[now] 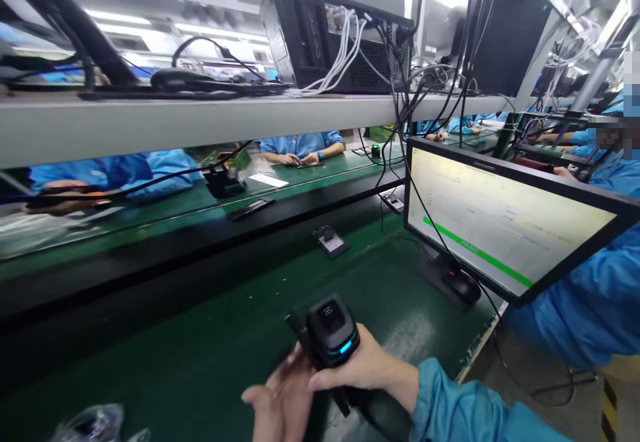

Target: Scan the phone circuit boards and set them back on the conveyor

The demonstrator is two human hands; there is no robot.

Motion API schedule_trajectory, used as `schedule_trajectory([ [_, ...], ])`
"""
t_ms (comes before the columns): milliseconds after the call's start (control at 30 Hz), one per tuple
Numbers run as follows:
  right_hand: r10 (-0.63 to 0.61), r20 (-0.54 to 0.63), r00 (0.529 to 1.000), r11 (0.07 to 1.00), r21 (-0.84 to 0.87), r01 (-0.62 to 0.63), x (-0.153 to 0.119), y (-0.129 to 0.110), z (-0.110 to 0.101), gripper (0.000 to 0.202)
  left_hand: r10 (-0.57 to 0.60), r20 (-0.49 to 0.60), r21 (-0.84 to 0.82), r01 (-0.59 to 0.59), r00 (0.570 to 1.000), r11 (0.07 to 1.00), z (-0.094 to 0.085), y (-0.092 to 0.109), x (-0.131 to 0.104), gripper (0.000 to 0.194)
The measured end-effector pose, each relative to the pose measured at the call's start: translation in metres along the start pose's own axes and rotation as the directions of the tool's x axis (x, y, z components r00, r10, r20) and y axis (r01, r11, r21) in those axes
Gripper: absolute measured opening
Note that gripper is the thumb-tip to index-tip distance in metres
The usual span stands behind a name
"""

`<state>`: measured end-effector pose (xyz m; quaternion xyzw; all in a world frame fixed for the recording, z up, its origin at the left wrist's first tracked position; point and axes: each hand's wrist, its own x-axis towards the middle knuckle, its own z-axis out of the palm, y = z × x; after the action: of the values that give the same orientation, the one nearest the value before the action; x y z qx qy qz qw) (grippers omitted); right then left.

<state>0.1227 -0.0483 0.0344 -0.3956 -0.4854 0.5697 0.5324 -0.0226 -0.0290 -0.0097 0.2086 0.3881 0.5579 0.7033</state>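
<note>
In the lower middle of the head view, my right hand point(357, 365) is wrapped round a black scanner-like device point(330, 325) with a lit blue strip. Under and beside it is a dark flat piece point(299, 332), partly covered by the device. My left hand point(287, 395) is just left of the device, palm up, its thumb apart from the fingers; its fingertips reach the dark piece's edge. A small phone-like unit point(333, 242) lies on the green bench beyond my hands.
At the right a monitor point(500, 222) shows a green bar above a black mouse point(463, 285). A shelf point(200, 122) with a computer case crosses overhead. Plastic-wrapped items point(95, 423) lie lower left. People in blue sleeves work opposite and at the right.
</note>
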Motion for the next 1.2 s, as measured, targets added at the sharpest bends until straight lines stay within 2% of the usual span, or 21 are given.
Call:
schedule_trajectory([
  [67,0.07,0.038,0.997,0.997,0.017,-0.071,0.007,-0.003,-0.003,0.051,0.073,0.022,-0.032,-0.073,0.997,0.997,0.002,-0.006,0.005,0.059],
  [133,0.11,0.012,0.994,0.993,-0.042,-0.11,0.005,-0.007,-0.003,0.043,0.101,-0.053,-0.09,-0.106,0.993,0.99,0.005,-0.015,0.009,0.064],
  [200,0.115,-0.079,0.99,0.977,-0.169,-0.127,-0.009,-0.015,-0.002,0.034,0.033,-0.107,-0.188,-0.053,0.994,0.981,0.007,-0.023,0.012,0.059],
  [267,0.069,-0.184,0.981,0.937,-0.324,-0.127,-0.029,-0.028,-0.003,0.024,-0.055,-0.098,-0.25,0.029,0.994,0.968,0.008,-0.027,0.014,0.054],
  [333,0.091,-0.128,0.988,0.875,-0.464,-0.141,-0.043,-0.041,-0.008,0.012,-0.047,-0.117,-0.193,0.024,0.992,0.981,0.007,-0.026,0.017,0.05],
  [400,0.195,0.025,0.98,0.813,-0.563,-0.147,-0.049,-0.048,-0.013,0.003,0.105,-0.209,-0.023,-0.112,0.972,0.993,0.006,-0.019,0.021,0.044],
  [467,0.293,0.136,0.947,0.774,-0.615,-0.151,-0.05,-0.046,-0.014,0.009,0.286,-0.265,0.184,-0.243,0.921,0.952,0.006,-0.011,0.022,0.038],
  [567,0.317,0.145,0.937,0.755,-0.637,-0.156,-0.047,-0.033,-0.008,0.01,0.424,-0.251,0.384,-0.313,0.87,0.869,0.005,-0.003,0.019,0.031],
  [700,0.275,0.082,0.958,0.744,-0.649,-0.158,-0.04,-0.023,-0.004,0.011,0.451,-0.238,0.465,-0.307,0.86,0.83,0.002,-0.002,0.017,0.026],
  [867,0.299,0.071,0.952,0.722,-0.669,-0.176,-0.037,-0.029,-0.007,0.011,0.485,-0.251,0.489,-0.323,0.837,0.81,-0.001,-0.002,0.02,0.028],
  [967,0.297,0.114,0.948,0.722,-0.677,-0.144,-0.037,-0.034,-0.004,0.014,0.525,-0.265,0.486,-0.359,0.809,0.797,-0.001,0.0,0.018,0.032],
  [1067,0.273,0.197,0.942,0.759,-0.646,-0.084,-0.033,-0.038,0.008,0.027,0.558,-0.278,0.513,-0.371,0.782,0.774,-0.001,0.0,0.014,0.039],
  [1200,0.262,0.29,0.92,0.818,-0.572,-0.052,-0.019,-0.044,0.033,0.034,0.518,-0.306,0.556,-0.292,0.799,0.778,0.001,0.0,0.01,0.035],
])
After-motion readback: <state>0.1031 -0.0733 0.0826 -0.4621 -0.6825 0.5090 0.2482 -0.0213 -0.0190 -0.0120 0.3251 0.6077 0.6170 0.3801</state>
